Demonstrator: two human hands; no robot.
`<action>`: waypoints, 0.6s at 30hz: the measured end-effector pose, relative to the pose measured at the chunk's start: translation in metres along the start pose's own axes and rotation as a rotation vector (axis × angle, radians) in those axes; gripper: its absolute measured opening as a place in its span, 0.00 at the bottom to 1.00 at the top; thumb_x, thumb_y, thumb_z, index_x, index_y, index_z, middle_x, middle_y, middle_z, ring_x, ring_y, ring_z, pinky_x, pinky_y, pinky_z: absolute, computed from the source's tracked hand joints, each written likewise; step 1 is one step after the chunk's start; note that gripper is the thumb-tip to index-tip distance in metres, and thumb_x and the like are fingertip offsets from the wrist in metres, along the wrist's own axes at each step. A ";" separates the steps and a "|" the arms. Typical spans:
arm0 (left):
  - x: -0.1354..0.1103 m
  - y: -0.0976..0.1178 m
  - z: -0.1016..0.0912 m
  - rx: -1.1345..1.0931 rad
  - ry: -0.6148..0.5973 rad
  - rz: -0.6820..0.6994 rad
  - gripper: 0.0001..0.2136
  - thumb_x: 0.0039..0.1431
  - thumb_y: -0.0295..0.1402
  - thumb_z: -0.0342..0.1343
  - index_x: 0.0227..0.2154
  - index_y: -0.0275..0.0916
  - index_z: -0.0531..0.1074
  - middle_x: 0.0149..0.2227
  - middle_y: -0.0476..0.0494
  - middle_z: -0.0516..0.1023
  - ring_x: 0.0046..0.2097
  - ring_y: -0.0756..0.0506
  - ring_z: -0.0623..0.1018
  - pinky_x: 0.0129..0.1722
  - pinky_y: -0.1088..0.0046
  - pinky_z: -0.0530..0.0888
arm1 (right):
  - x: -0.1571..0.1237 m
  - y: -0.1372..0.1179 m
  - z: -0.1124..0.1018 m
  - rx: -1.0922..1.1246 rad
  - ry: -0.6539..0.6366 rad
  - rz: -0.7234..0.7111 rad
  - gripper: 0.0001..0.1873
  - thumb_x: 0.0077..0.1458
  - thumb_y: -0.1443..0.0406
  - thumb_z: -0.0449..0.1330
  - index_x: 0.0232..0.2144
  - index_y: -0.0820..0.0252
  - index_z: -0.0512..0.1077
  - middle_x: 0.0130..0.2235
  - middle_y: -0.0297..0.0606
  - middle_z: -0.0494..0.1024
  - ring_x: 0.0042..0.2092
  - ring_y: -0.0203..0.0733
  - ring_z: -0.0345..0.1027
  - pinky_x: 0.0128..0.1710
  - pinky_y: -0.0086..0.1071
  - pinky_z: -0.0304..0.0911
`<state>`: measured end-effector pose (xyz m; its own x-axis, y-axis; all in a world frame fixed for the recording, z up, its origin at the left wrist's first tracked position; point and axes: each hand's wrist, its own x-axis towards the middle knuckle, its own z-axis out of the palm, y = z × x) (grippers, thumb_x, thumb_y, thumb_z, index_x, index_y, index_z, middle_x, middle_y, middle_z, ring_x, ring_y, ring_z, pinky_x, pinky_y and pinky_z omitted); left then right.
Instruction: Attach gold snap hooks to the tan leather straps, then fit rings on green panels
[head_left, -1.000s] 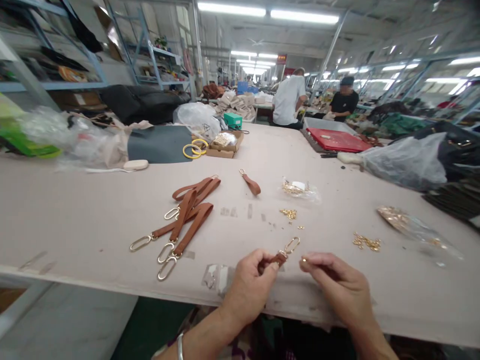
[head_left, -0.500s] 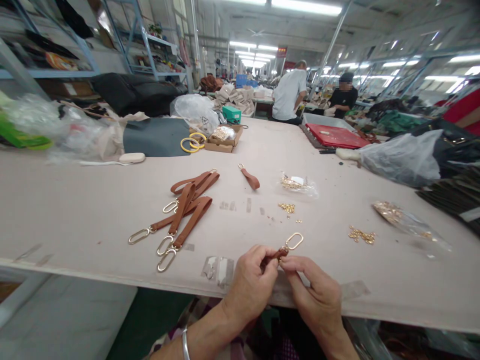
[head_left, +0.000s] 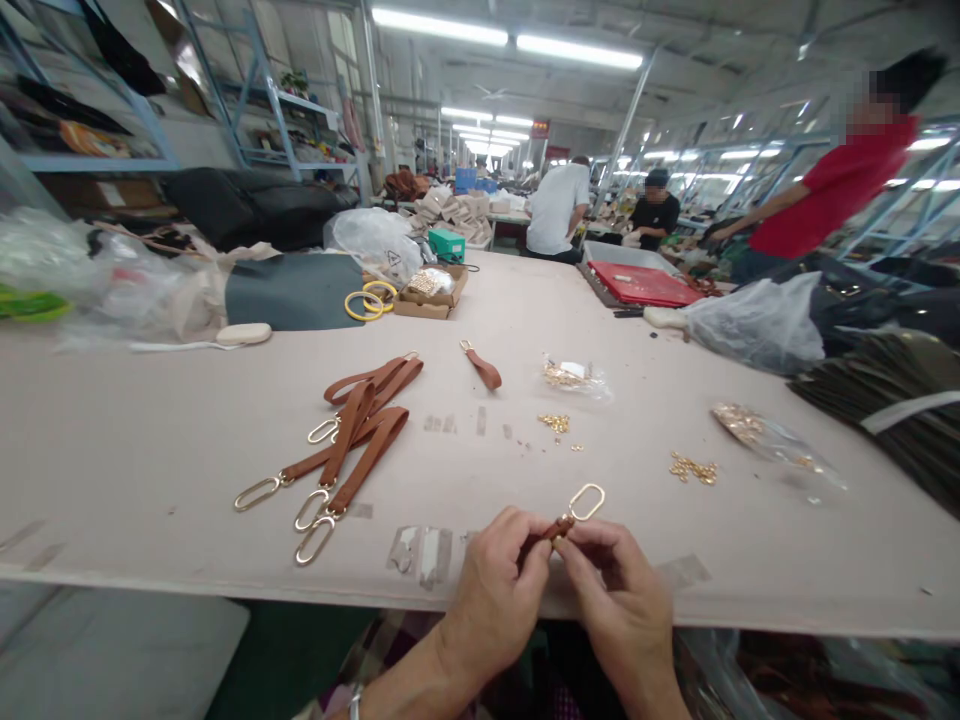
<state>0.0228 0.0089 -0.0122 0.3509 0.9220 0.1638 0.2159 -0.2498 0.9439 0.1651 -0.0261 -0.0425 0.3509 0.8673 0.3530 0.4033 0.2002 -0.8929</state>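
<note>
Just above the table's front edge, my left hand (head_left: 499, 575) is closed round a short brown leather wrist strap (head_left: 559, 527). A gold oval clasp (head_left: 587, 502) sticks out from the strap's end. My right hand (head_left: 619, 590) pinches the same end with thumb and forefinger; any small part between those fingertips is too tiny to make out. To the left lie several finished-looking brown straps (head_left: 371, 455) with gold clasps, overlapping in a pile. One smaller strap loop (head_left: 484, 370) rests by itself farther back. Small gold fittings form two heaps, one ahead (head_left: 555, 423) and one to the right (head_left: 694, 468).
Clear bags of gold hardware (head_left: 574, 375) (head_left: 750, 425) lie behind the heaps. Farther back are a cardboard box (head_left: 431, 300), yellow rings (head_left: 369, 300) and a red tray (head_left: 645, 284). Dark stacked pieces (head_left: 892, 400) edge the right side. Several people work beyond, one in red (head_left: 840, 190).
The view has turned slightly right and up, so the table contents appear shifted left. Both hands stay on the strap, with the right fingers closer in. A person in red has come into view at right.
</note>
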 end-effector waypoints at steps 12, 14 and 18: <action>-0.017 0.006 0.039 0.006 -0.309 0.073 0.07 0.62 0.36 0.52 0.37 0.43 0.73 0.36 0.48 0.80 0.36 0.47 0.79 0.37 0.74 0.74 | -0.042 -0.013 -0.035 0.371 0.061 0.351 0.14 0.55 0.56 0.60 0.30 0.61 0.76 0.30 0.35 0.78 0.34 0.40 0.71 0.36 0.30 0.67; -0.019 0.003 0.043 0.047 -0.282 0.133 0.06 0.61 0.36 0.53 0.38 0.44 0.72 0.35 0.50 0.79 0.36 0.46 0.79 0.37 0.73 0.74 | -0.051 0.002 -0.050 0.394 0.163 0.376 0.14 0.54 0.55 0.61 0.29 0.62 0.75 0.29 0.35 0.77 0.32 0.39 0.70 0.34 0.31 0.67; -0.016 -0.001 0.023 0.207 -0.094 0.176 0.08 0.59 0.38 0.54 0.41 0.45 0.71 0.37 0.49 0.78 0.38 0.45 0.79 0.40 0.71 0.75 | -0.065 0.035 -0.099 0.426 0.444 0.402 0.17 0.53 0.52 0.62 0.30 0.62 0.73 0.27 0.33 0.75 0.27 0.38 0.69 0.27 0.31 0.68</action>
<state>0.0374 -0.0122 -0.0226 0.4805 0.8298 0.2838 0.3217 -0.4679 0.8232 0.2399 -0.1201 -0.0686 0.7482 0.6630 -0.0255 -0.1602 0.1433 -0.9766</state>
